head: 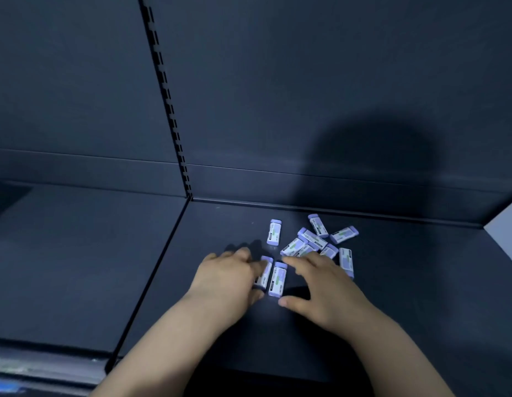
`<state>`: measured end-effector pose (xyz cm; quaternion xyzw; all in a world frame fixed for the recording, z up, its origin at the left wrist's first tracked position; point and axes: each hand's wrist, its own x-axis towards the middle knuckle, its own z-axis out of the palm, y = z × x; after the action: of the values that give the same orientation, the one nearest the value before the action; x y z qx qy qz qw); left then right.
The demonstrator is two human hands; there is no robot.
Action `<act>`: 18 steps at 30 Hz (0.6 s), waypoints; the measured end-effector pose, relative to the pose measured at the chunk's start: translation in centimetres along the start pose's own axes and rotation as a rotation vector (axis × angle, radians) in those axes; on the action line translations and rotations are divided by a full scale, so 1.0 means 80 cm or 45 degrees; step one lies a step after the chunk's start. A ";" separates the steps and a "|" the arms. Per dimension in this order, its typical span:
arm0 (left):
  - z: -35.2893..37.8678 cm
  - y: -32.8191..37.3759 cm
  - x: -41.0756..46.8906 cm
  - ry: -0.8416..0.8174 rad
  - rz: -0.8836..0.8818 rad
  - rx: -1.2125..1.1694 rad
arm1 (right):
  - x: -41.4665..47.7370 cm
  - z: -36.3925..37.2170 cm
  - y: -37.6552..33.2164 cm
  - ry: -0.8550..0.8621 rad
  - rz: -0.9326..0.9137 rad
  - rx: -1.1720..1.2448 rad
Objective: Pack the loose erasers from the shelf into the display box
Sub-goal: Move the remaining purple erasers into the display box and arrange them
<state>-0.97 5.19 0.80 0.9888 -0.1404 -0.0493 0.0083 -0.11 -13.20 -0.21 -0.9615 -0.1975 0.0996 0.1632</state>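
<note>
Dark shelf (392, 282), dim light, slotted upright (169, 104) running down the back panel to the shelf's rear edge. Loose erasers (309, 242) scattered right of centre — pale purple blocks in white printed sleeves. One (274, 232) apart at the left of the cluster, lying nearly straight front to back. Two more at the rear right, one (318, 225) angled, the other (344, 234) almost crosswise. A heap of several overlapping in the middle, tilted every way. One (346, 261) at the right edge, partly hidden behind the right hand.

Two erasers side by side nearest the camera, long sides touching or nearly so: the left one (265, 272) half covered by the left hand's fingers, the right one (278, 279) lying in full view between both hands.

Left hand (226, 279) palm down, fingers curled against the left eraser, thumb below its near end — pressed on it rather than clearly clamped. Right hand (323, 285) palm down and spread, fingers apart, index tip reaching toward the heap, thumb stretched out low near the right eraser's near end, nothing held. Both forearms bare, entering from the bottom edge.

Large soft shadow on the back panel above the cluster. Pale slanted surface (507, 224) at the far right edge. No display box in view.
</note>
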 end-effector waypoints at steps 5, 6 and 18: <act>-0.003 -0.013 0.017 -0.191 -0.075 -0.147 | 0.009 0.008 -0.003 -0.018 0.067 0.048; -0.004 -0.015 0.019 -0.233 -0.069 -0.230 | 0.009 0.009 -0.003 -0.015 0.068 0.068; -0.001 -0.016 0.005 -0.155 -0.026 -0.246 | 0.007 0.007 -0.010 -0.005 0.031 0.139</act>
<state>-0.27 6.29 0.78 0.9800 -0.1253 -0.1228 0.0944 -0.03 -12.11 -0.53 -0.9533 -0.1803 0.1140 0.2137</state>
